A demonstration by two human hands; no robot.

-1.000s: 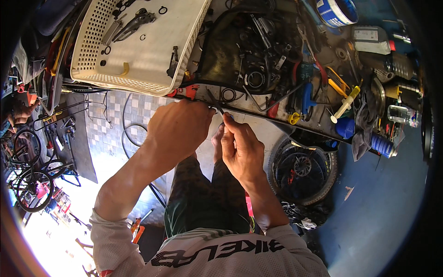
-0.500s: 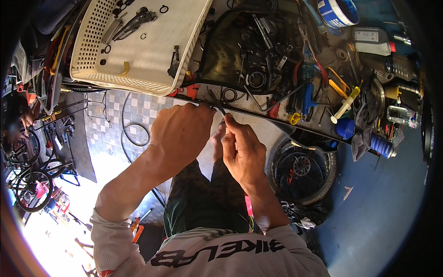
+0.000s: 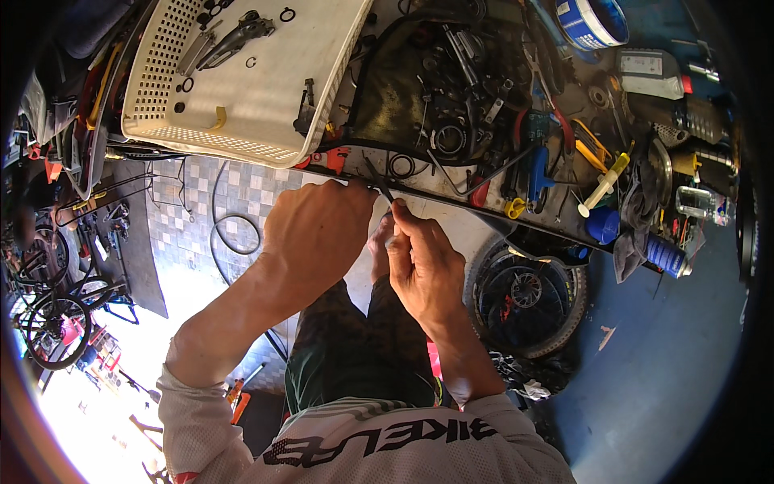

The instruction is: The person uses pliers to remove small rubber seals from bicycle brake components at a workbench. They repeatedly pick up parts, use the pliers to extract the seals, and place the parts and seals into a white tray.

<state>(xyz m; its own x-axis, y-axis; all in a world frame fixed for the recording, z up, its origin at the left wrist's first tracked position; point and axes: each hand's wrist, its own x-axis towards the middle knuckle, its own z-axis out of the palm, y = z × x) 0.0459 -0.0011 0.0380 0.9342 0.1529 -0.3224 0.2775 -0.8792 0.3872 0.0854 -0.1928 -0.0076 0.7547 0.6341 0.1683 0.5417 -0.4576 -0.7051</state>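
My left hand [image 3: 316, 230] is closed, its back turned up, just in front of the bench edge. Whatever its fingers hold is hidden beneath them. Close on its right, my right hand [image 3: 426, 270] pinches a thin dark rod-like tool [image 3: 379, 179] between thumb and fingertips. The tool slants up and to the left past my left fingertips, and its exact kind is unclear. Just beyond it, a black ring [image 3: 401, 165] lies near the bench edge.
A cream perforated basket [image 3: 234, 149] with small bike parts stands at the bench's left. Dark metal parts [image 3: 451, 89], pliers [image 3: 548, 97], a blue-handled tool [image 3: 538, 173] and a syringe [image 3: 605, 185] crowd the right. Below the bench leans a bicycle wheel [image 3: 564, 323].
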